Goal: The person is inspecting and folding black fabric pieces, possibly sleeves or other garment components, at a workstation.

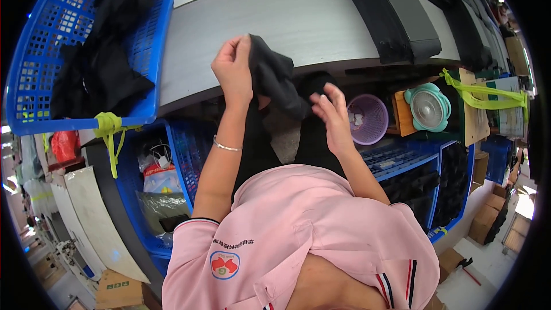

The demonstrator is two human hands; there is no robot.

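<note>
My left hand [233, 69] is raised over the near edge of the grey table [258, 17]. Between its thumb and fingers it pinches one end of a black piece of fabric [272, 74], which hangs down toward the right. My right hand [334, 116] is beside the lower part of the fabric, fingers apart and slightly bent. It holds nothing that I can see. The fabric's lower end overlaps my dark trousers, so its outline there is hard to make out.
A stack of black fabric pieces [396, 17] lies at the table's right. At the left is a blue basket [34, 80] with black cloth. Below the table edge are a purple bin [367, 119], a turquoise fan [429, 107] and blue crates [152, 235].
</note>
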